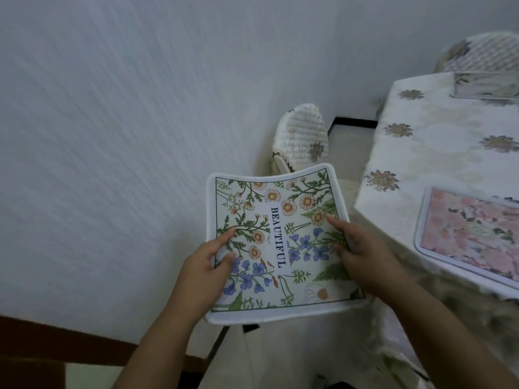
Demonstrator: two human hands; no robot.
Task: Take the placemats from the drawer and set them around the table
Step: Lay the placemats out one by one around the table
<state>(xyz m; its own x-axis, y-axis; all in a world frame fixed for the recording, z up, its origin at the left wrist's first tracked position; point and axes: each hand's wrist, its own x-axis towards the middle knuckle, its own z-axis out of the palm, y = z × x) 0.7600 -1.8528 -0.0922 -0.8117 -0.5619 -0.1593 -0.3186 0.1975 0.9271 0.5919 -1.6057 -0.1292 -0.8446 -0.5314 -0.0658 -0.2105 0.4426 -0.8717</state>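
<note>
Your left hand [206, 269] and your right hand [362, 254] were both clamped on the floral placemat [276, 240], one at each side edge, with the thumbs lying on the printed face and the other fingers hidden beneath it. You held the placemat in the air in front of you, face up, apart from the table and just to the left of its near corner; the sheet sagged slightly between your hands and its far edge curved upward. Its print showed orange daisies, blue flowers and green fern leaves inside a dark frame line, with the word BEAUTIFUL running lengthwise down the centre. To your right stood the table [438, 153], covered by a pale cloth with a repeated flower motif. A pink placemat [471, 234] already lay flat on the cloth near the table's near edge, and another placemat [486, 85], partly cut off by the frame, lay at the far end. Beyond the held placemat, a chair [303, 136] with a quilted cover stood against the white wall [140, 108], and a second covered chair [483, 51] stood behind the table's far end.
</note>
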